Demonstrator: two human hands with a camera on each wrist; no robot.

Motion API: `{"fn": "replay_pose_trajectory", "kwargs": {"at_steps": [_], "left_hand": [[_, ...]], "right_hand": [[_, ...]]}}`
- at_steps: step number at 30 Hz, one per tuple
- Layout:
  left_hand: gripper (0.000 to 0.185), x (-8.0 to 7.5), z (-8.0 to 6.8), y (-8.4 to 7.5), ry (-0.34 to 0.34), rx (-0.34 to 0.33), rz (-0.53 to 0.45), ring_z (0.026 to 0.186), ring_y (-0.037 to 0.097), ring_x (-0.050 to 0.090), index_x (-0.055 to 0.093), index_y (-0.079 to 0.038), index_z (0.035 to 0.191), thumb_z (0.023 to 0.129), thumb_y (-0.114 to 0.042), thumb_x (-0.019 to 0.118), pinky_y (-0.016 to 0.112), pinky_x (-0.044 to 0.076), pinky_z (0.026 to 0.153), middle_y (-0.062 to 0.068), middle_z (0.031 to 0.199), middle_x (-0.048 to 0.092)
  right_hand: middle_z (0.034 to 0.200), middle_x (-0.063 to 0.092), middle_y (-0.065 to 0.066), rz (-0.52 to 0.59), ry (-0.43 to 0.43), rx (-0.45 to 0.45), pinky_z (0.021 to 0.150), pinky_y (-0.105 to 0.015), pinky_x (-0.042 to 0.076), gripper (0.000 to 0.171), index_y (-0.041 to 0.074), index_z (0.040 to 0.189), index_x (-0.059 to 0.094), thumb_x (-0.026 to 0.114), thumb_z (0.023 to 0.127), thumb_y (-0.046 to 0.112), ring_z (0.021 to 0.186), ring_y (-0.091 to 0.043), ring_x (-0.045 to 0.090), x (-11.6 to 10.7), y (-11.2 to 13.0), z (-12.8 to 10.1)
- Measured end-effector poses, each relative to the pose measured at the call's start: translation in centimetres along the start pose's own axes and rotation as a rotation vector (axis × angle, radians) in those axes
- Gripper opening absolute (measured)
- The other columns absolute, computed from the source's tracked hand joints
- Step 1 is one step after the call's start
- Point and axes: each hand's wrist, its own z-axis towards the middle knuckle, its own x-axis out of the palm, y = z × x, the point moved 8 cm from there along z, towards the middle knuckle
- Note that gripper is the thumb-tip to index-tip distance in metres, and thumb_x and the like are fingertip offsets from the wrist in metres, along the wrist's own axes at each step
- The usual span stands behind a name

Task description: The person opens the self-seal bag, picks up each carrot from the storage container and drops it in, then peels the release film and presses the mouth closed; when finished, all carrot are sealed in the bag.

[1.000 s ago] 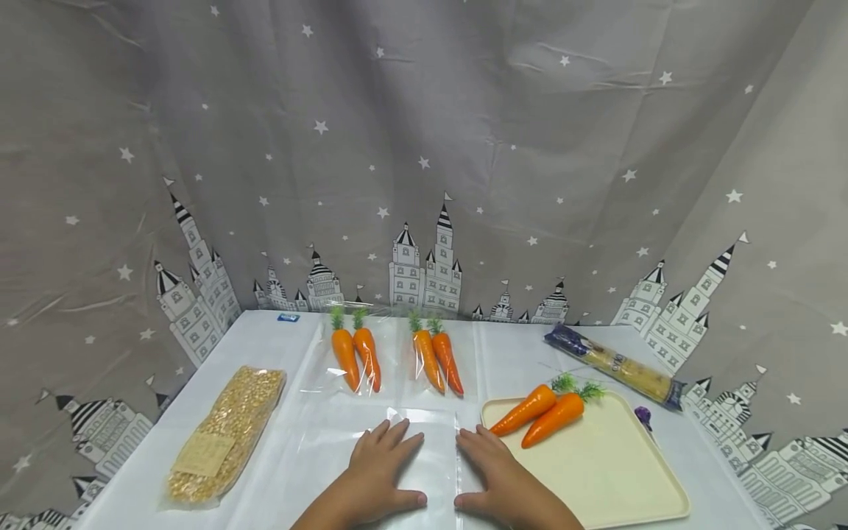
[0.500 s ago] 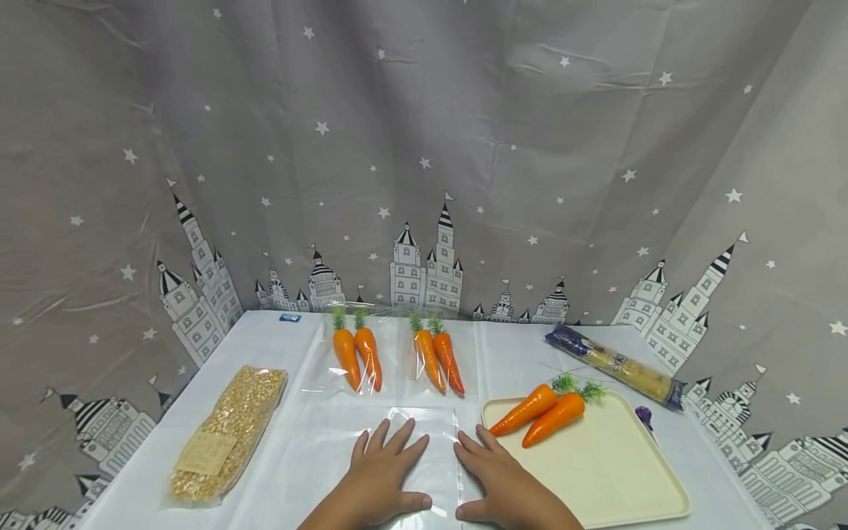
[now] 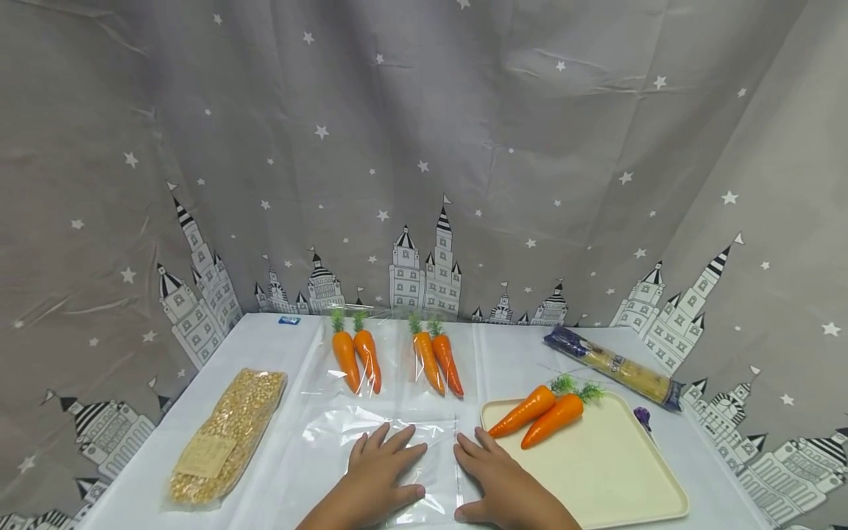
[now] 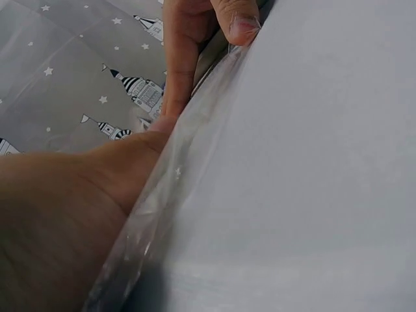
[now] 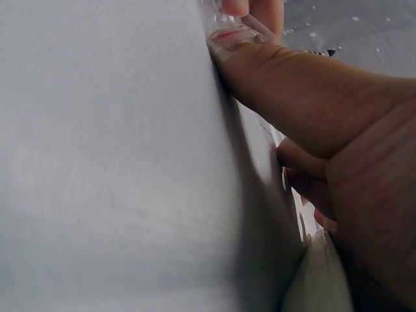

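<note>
A clear plastic bag lies flat on the white table, wrinkled and shiny around the hands. My left hand rests on it with fingers spread. My right hand lies at its right edge, fingers fairly straight, beside the cream tray. In the left wrist view the bag's film runs along the left hand. The right thumb touches clear film in the right wrist view. Two carrots with green tops lie on the tray's far left corner. Beyond the hands, two clear bags each hold two carrots.
A bag of yellow corn kernels lies at the left. A pasta packet sits at the back right, near a small purple object. One small blue packet is at the far left edge. A grey curtain hangs behind.
The near plastic bag shows more wrinkles and glare left of the left hand. Left fingers have spread and shifted slightly right. The right hand has barely moved; the carrots stay put.
</note>
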Motion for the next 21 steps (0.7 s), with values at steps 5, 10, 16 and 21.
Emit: {"fn": "replay_pose_trajectory", "kwargs": {"at_steps": [5,10,16,21], "left_hand": [[0.064,-0.2,-0.1,0.3,-0.023,0.002,-0.034,0.149,0.052,0.032,0.065,-0.029,0.141,0.089,-0.066,0.068,0.08,0.021,0.112,0.006,0.161,0.048],[0.051,-0.4,0.0,0.4,-0.063,0.001,-0.039,0.146,0.05,0.038,0.068,-0.031,0.13,0.089,-0.061,0.073,0.08,0.025,0.11,0.002,0.154,0.055],[0.044,-0.9,-0.1,0.1,-0.14,0.023,-0.07,0.142,0.043,0.045,0.07,-0.03,0.124,0.087,-0.052,0.079,0.076,0.029,0.108,-0.002,0.146,0.061],[0.046,-1.1,-0.1,0.1,-0.159,0.023,-0.096,0.141,0.041,0.046,0.069,-0.029,0.126,0.087,-0.05,0.081,0.076,0.029,0.108,-0.003,0.145,0.062]], "right_hand": [[0.168,0.039,0.005,0.002,0.004,0.008,0.119,-0.066,0.033,0.093,0.028,0.157,0.049,0.081,0.079,0.065,0.159,-0.038,0.024,0.0,0.0,0.1],[0.167,0.041,0.006,0.021,0.024,0.032,0.117,-0.067,0.035,0.091,0.029,0.156,0.051,0.082,0.078,0.065,0.159,-0.038,0.025,0.1,-0.2,0.5],[0.166,0.042,0.007,0.062,0.011,0.05,0.115,-0.069,0.036,0.089,0.029,0.155,0.052,0.083,0.079,0.063,0.158,-0.038,0.026,0.2,-0.8,0.7],[0.165,0.044,0.007,0.091,-0.005,0.054,0.115,-0.068,0.036,0.088,0.028,0.154,0.054,0.084,0.078,0.062,0.158,-0.038,0.028,0.4,-1.1,0.9]]}}
